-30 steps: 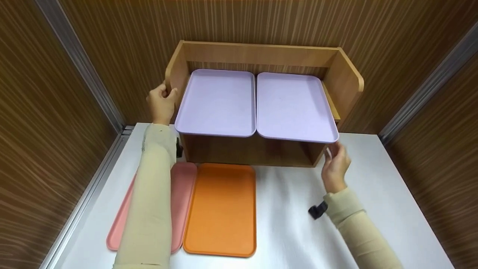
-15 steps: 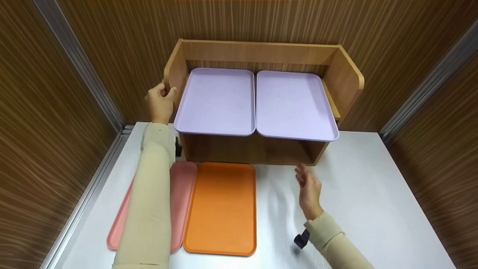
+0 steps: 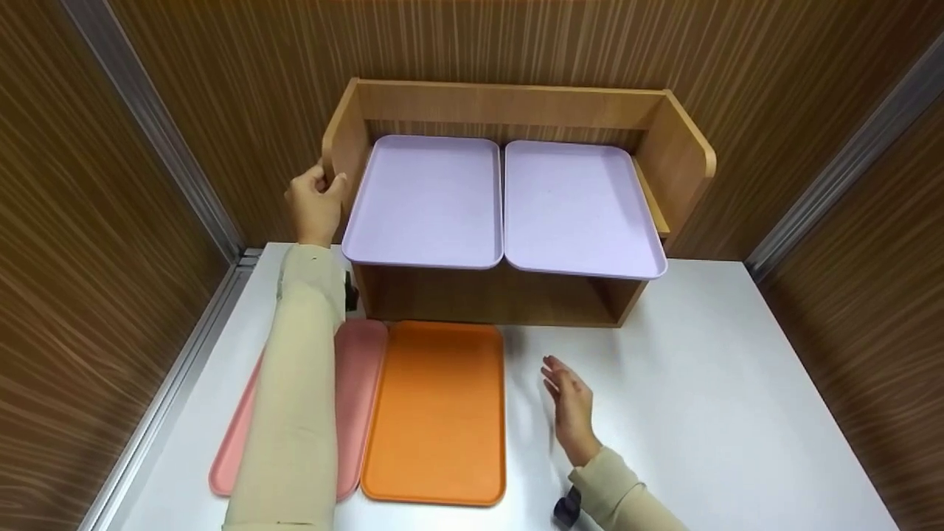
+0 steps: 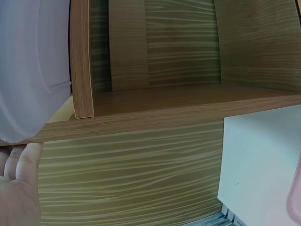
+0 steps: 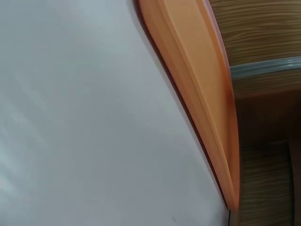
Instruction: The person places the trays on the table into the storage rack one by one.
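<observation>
Two lilac trays, the left tray and the right tray, lie side by side on the upper level of a wooden shelf, jutting past its front. My left hand holds the front edge of the shelf's left side panel; in the left wrist view its fingers meet the panel's outer face. My right hand is over the white table, holding nothing, fingers fairly straight and pointing up-left. It is nearest an orange tray, whose rim also fills part of the right wrist view.
A pink tray lies left of the orange one, partly hidden under my left sleeve. The shelf's lower compartment faces forward. Wood-grain walls enclose the white table at the back and both sides.
My right hand has left the front right corner of the right lilac tray and moved down and left toward the orange tray. The left hand keeps its hold on the side panel.
</observation>
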Available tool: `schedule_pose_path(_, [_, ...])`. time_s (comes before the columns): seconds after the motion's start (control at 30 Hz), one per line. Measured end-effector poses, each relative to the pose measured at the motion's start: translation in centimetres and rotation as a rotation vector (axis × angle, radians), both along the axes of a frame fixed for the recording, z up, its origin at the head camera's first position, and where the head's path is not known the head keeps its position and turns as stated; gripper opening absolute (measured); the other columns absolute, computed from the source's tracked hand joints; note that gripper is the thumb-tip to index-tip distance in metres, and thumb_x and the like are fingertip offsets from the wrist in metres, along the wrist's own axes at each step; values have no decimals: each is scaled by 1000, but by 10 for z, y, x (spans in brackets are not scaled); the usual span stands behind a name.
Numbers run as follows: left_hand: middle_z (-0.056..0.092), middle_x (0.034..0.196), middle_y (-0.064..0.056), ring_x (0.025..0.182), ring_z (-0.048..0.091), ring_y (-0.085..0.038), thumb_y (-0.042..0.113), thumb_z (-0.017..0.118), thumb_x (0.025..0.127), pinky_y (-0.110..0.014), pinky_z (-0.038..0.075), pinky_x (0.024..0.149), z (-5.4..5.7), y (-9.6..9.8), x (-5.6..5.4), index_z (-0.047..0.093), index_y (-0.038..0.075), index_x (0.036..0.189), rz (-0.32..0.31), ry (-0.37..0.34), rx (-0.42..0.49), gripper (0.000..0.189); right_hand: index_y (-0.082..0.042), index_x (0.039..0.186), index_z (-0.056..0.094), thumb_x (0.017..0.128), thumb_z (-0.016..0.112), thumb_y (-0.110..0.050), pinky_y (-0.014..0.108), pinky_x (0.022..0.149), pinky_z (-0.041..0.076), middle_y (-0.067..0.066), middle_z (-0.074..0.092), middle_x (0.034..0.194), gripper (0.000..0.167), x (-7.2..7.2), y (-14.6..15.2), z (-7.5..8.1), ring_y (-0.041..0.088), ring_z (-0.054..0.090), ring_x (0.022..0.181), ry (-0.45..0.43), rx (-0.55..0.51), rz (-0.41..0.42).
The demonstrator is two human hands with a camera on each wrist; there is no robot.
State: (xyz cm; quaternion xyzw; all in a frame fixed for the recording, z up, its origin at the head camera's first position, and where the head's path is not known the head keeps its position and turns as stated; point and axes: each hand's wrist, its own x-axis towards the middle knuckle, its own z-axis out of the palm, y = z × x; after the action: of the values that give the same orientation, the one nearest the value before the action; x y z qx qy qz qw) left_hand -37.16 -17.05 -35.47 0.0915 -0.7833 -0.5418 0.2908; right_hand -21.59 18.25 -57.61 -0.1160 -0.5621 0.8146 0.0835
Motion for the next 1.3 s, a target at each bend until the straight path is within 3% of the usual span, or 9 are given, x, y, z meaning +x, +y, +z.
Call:
schedule_pose_path(0.1, [62, 83, -4, 77, 49, -14, 15, 64, 88, -21, 38, 68, 0, 0, 0, 66, 2, 88, -1, -1, -6, 14, 14, 122, 52, 97, 46, -9, 37, 99, 40, 9, 64, 118, 34, 6, -6, -5, 13, 62, 100, -26, -2, 55])
schedule_pose_path(0.27, [66, 90, -9, 78, 52, -12, 11, 63, 88, -19, 41, 70, -1, 0, -2, 69, -2, 97, -26, 29, 6, 17, 12, 129, 46, 99, 45, -15, 41, 104, 35, 17, 55, 130, 41, 18, -16, -18, 24, 56, 113, -84, 81, 160])
schedule_pose_path(0.47, [67, 92, -9, 79, 53, -12, 13, 63, 89, -20, 41, 70, 0, 1, 0, 69, -1, 100, -37, 19, 22, 18, 11, 130, 47, 97, 50, -15, 36, 101, 39, 20, 54, 130, 42, 26, -28, -26, 27, 53, 119, -99, 159, 134])
schedule_pose_path(0.63, [66, 91, -9, 78, 52, -12, 12, 62, 89, -20, 41, 69, 0, 1, 1, 68, -2, 100, -43, 19, 28, 18, 10, 131, 46, 96, 52, -14, 40, 105, 34, 24, 47, 136, 43, 29, -35, -27, 33, 44, 126, -113, 248, 136])
schedule_pose_path(0.77, [66, 93, -11, 78, 52, -11, 12, 62, 89, -19, 41, 70, -1, 0, 1, 68, -2, 100, -34, 18, 13, 19, 8, 132, 45, 95, 54, -15, 34, 101, 38, 23, 49, 134, 45, 32, -38, -28, 28, 50, 120, -133, 305, 145])
schedule_pose_path(0.93, [66, 93, -12, 78, 52, -11, 11, 62, 89, -19, 41, 70, -1, 0, 0, 68, -3, 99, -35, 25, 14, 18, 10, 135, 41, 95, 53, -10, 25, 93, 43, 27, 49, 131, 46, 36, -43, -31, 26, 54, 114, -127, 283, 167])
schedule_pose_path(1.13, [65, 90, -11, 75, 50, -11, 12, 62, 89, -19, 40, 68, 0, 0, 1, 68, -4, 97, -31, 24, 9, 18, 12, 137, 36, 93, 51, -4, 31, 96, 43, 29, 43, 136, 48, 40, -50, -34, 37, 44, 125, -138, 243, 188])
schedule_pose_path(1.3, [67, 92, -12, 76, 53, -11, 13, 63, 89, -19, 41, 69, 0, 0, 0, 69, -2, 97, -19, 19, -5, 18, 13, 137, 35, 93, 51, -2, 31, 95, 44, 31, 40, 137, 49, 42, -52, -36, 40, 43, 124, -115, 311, 213])
